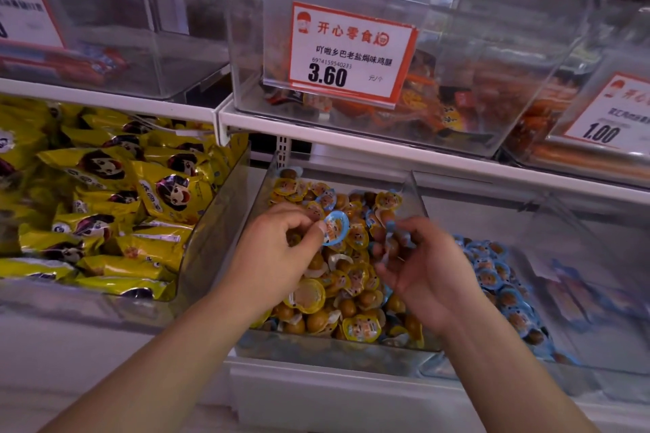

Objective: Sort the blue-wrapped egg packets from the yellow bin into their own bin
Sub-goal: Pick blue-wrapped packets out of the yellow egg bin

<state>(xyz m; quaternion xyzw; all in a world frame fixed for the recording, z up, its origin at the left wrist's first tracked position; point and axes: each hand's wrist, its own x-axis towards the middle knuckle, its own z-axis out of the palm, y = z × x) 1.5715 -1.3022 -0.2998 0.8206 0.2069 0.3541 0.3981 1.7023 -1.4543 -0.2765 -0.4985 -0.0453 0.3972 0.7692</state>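
A clear bin [416, 200] in the middle of the lower shelf holds many yellow-wrapped egg packets [362, 327] with a few blue-wrapped ones mixed in. My left hand [278, 257] is over this bin and pinches one blue-wrapped egg packet [336, 228] between thumb and fingertips. My right hand [422, 267] hovers beside it, fingers curled round several blue-wrapped packets [397, 239]. To the right, a second clear bin [548, 221] holds a pile of blue-wrapped egg packets [499, 278].
A bin of large yellow snack bags [116, 200] stands on the left. The upper shelf [351, 142] carries clear bins with orange packets and price tags [351, 49] close above my hands. More pale packets [577, 292] lie at the far right.
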